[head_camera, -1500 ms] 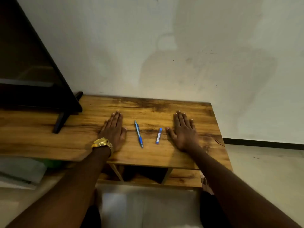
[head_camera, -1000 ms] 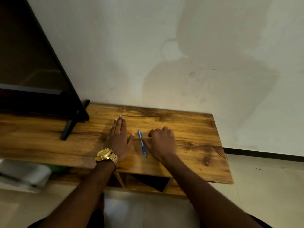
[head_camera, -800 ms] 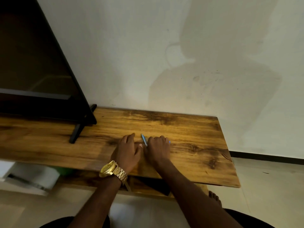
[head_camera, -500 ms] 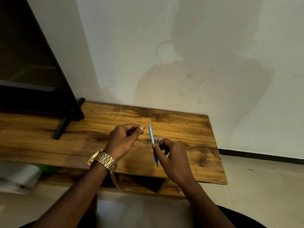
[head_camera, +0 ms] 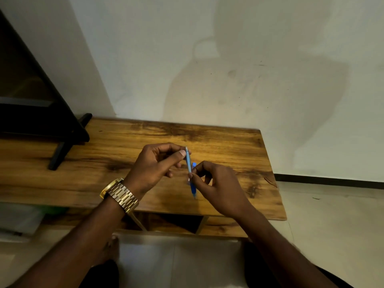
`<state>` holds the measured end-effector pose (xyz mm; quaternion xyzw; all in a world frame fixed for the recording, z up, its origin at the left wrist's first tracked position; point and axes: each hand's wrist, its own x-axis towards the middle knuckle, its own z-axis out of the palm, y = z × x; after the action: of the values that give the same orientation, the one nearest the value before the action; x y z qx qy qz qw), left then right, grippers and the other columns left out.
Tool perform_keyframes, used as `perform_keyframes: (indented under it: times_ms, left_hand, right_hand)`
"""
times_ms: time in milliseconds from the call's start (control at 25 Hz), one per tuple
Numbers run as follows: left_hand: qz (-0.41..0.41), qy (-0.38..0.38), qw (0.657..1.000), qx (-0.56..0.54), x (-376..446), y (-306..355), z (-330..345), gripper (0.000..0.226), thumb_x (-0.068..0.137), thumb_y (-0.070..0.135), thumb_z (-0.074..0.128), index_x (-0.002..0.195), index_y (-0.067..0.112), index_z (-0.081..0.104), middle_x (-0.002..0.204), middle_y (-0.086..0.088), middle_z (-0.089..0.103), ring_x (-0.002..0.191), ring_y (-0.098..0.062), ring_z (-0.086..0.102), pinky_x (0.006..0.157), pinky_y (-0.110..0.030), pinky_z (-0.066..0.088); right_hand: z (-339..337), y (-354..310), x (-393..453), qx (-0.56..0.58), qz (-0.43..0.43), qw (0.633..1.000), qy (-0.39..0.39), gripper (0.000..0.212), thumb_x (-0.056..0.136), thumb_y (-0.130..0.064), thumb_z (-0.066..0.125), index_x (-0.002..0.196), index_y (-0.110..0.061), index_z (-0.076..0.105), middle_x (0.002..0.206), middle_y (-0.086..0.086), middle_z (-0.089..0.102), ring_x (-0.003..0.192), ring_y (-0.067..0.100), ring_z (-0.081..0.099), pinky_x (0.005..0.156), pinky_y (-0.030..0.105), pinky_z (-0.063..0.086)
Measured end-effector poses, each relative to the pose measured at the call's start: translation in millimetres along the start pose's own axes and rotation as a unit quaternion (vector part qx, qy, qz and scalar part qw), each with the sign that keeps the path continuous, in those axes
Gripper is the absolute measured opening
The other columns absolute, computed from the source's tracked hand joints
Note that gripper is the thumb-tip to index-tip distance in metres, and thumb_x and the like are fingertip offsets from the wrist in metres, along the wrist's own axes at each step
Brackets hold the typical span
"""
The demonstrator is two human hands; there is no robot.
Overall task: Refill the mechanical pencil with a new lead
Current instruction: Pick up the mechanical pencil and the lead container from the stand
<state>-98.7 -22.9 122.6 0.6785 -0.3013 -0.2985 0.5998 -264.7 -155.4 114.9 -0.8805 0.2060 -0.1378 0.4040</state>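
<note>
My right hand (head_camera: 216, 185) holds the blue mechanical pencil (head_camera: 188, 163) by its lower barrel, above the wooden table (head_camera: 239, 154). The pencil stands nearly upright, its cap end pointing away from me and its dark blue tip toward me. My left hand (head_camera: 154, 166), with a gold watch on the wrist, has thumb and forefinger closed at the pencil's top end. Just behind the pencil, the blue cap of the lead case (head_camera: 194, 164) peeks out on the table; my right hand hides the rest of it.
A black TV (head_camera: 31, 96) on a stand (head_camera: 60, 152) fills the left side of the table. A pale wall rises right behind the table. The table's right edge drops to a light floor (head_camera: 332, 225). An open shelf lies under the tabletop.
Both hands left the table. My right hand picked up the pencil and raised it. My left hand came over and closed its fingertips at the pencil's top end.
</note>
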Motion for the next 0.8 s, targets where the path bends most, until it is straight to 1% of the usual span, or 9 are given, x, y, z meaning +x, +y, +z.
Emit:
perform_keyframes:
  times_ms: [120,280,480,520,560,600,640,680,800]
  left_hand:
    - [0.035,0.033,0.998,0.042,-0.7,-2.9,5.9,0.011,0.095,0.020,0.077,0.104,0.019,0.085,0.107,0.002,0.084,0.090,-0.014,0.076,0.060,-0.030,0.057]
    - [0.041,0.037,0.998,0.038,0.7,-4.7,11.6,0.011,0.093,0.025,0.079,0.102,0.021,0.085,0.106,0.004,0.085,0.093,-0.009,0.077,0.060,-0.027,0.057]
    - [-0.029,0.138,0.990,-0.031,10.0,-10.3,4.0,0.014,0.087,0.037,0.085,0.095,0.026,0.087,0.095,0.005,0.085,0.078,0.000,0.073,0.056,-0.019,0.055]
    - [-0.019,0.167,0.984,0.058,14.6,-16.4,-4.0,0.013,0.086,0.039,0.086,0.092,0.027,0.087,0.090,0.008,0.085,0.075,0.000,0.074,0.058,-0.018,0.056]
    - [-0.002,0.178,0.960,0.217,20.1,-26.2,-12.5,0.012,0.084,0.040,0.088,0.089,0.029,0.087,0.086,0.010,0.084,0.073,-0.001,0.075,0.061,-0.018,0.057]
    - [0.008,0.171,0.916,0.363,23.9,-34.2,-17.1,0.012,0.084,0.039,0.088,0.089,0.028,0.087,0.086,0.010,0.084,0.076,-0.005,0.076,0.066,-0.021,0.058]
    - [0.003,0.156,0.880,0.448,25.9,-43.9,-18.1,0.014,0.085,0.038,0.088,0.091,0.026,0.088,0.089,0.007,0.084,0.082,-0.010,0.078,0.073,-0.025,0.060]
    - [-0.020,0.135,0.865,0.482,26.7,-53.7,-16.0,0.015,0.085,0.038,0.087,0.091,0.024,0.088,0.091,0.004,0.085,0.088,-0.016,0.079,0.078,-0.031,0.063]
    - [-0.070,0.120,0.865,0.483,26.4,-68.8,-5.2,0.022,0.084,0.043,0.088,0.091,0.023,0.086,0.090,0.002,0.083,0.093,-0.021,0.079,0.081,-0.040,0.065]
  right_hand:
    - [0.3,1.5,-2.1,0.005,-0.016,1.000,-0.009,0.014,0.105,-0.031,0.069,0.100,-0.020,0.076,0.092,-0.012,0.076,0.077,0.014,0.069,0.071,0.026,0.053]
    - [-2.1,3.1,-3.1,-0.002,-0.030,0.999,-0.013,0.014,0.105,-0.030,0.069,0.098,-0.020,0.076,0.089,-0.017,0.071,0.077,0.014,0.070,0.073,0.031,0.057]
    - [0.9,5.3,-5.9,-0.030,-0.022,0.999,-0.018,0.012,0.100,-0.032,0.072,0.091,-0.024,0.075,0.082,-0.020,0.069,0.070,0.011,0.067,0.066,0.020,0.049]
    - [0.0,7.4,-5.7,-0.041,-0.012,0.999,-0.008,0.013,0.099,-0.033,0.073,0.090,-0.024,0.076,0.081,-0.020,0.070,0.068,0.008,0.067,0.064,0.015,0.045]
    - [-2.9,9.6,-4.8,-0.040,0.005,0.999,0.014,0.014,0.098,-0.034,0.073,0.090,-0.024,0.077,0.078,-0.019,0.070,0.068,0.003,0.066,0.063,0.012,0.043]
    - [-7.2,11.9,-2.8,-0.029,0.024,0.999,0.038,0.015,0.098,-0.035,0.073,0.090,-0.024,0.077,0.076,-0.018,0.069,0.071,-0.001,0.067,0.063,0.011,0.044]
    - [-11.7,13.8,-0.8,-0.015,0.040,0.997,0.056,0.015,0.098,-0.035,0.072,0.090,-0.024,0.078,0.075,-0.017,0.070,0.074,-0.004,0.067,0.064,0.012,0.046]
    - [-15.0,15.2,1.0,-0.004,0.054,0.996,0.066,0.015,0.099,-0.035,0.072,0.091,-0.024,0.078,0.077,-0.016,0.071,0.075,-0.003,0.068,0.066,0.013,0.048]
    - [-16.0,15.5,4.9,-0.001,0.070,0.995,0.070,0.014,0.100,-0.032,0.072,0.093,-0.023,0.078,0.080,-0.015,0.073,0.077,-0.001,0.069,0.070,0.017,0.052]
